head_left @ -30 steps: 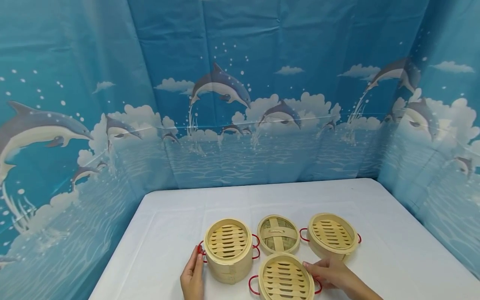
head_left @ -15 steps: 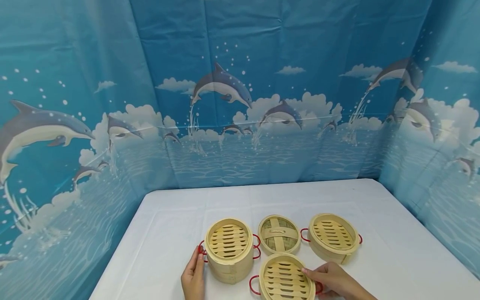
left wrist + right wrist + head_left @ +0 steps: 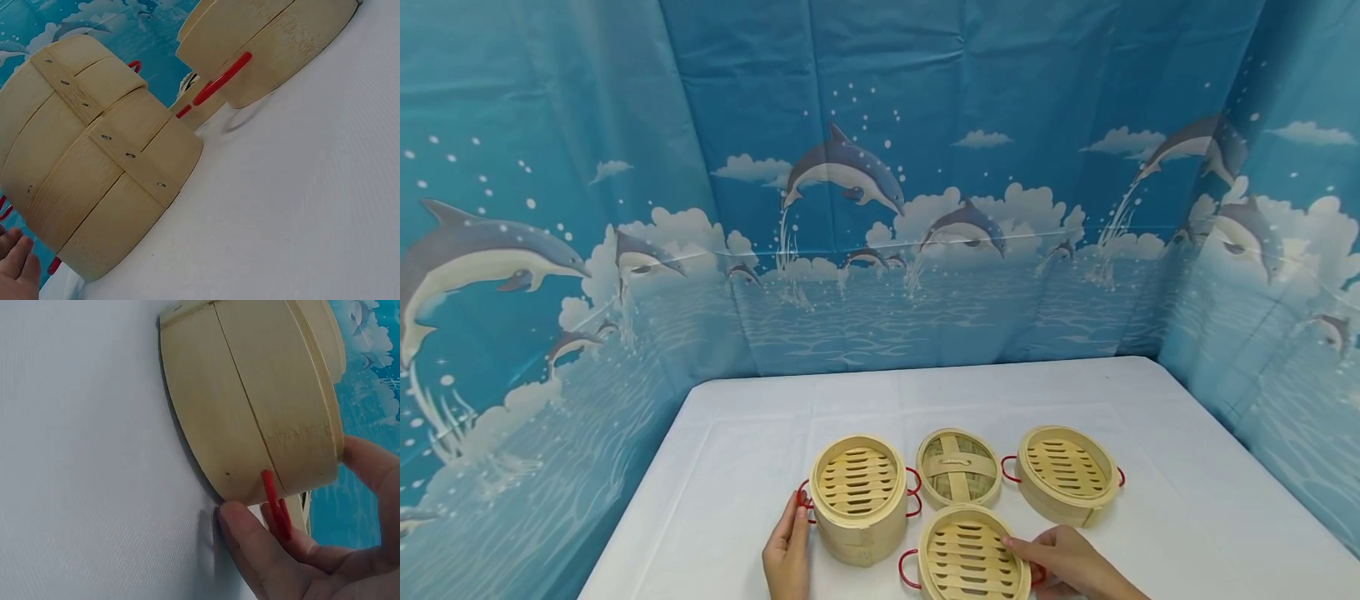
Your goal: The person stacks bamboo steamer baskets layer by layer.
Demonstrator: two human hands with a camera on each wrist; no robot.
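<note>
Two bamboo steamer baskets are stacked one on the other (image 3: 859, 542) at the left of the group, with red handles on both sides. My left hand (image 3: 787, 554) is at the stack's left side, its extended fingertips at the red handles; in the left wrist view its fingers (image 3: 17, 259) show beside the lower basket wall. Nearest me is a single bamboo steamer basket (image 3: 925, 554) with a slatted base. My right hand (image 3: 1067, 560) holds its right side, thumb over the rim and fingers (image 3: 247, 528) low on the wall around the red handle (image 3: 275, 503).
A round woven bamboo lid (image 3: 957, 467) with a crossed strap lies behind, between the stack and another steamer basket (image 3: 1063, 492) at the back right. All stand on a white-covered table (image 3: 737, 433). A blue dolphin-print curtain (image 3: 865, 325) encloses the back and sides.
My right hand has shifted slightly toward me along the front basket's right side, its thumb still at the rim. The left hand and the baskets stay nearly in place.
</note>
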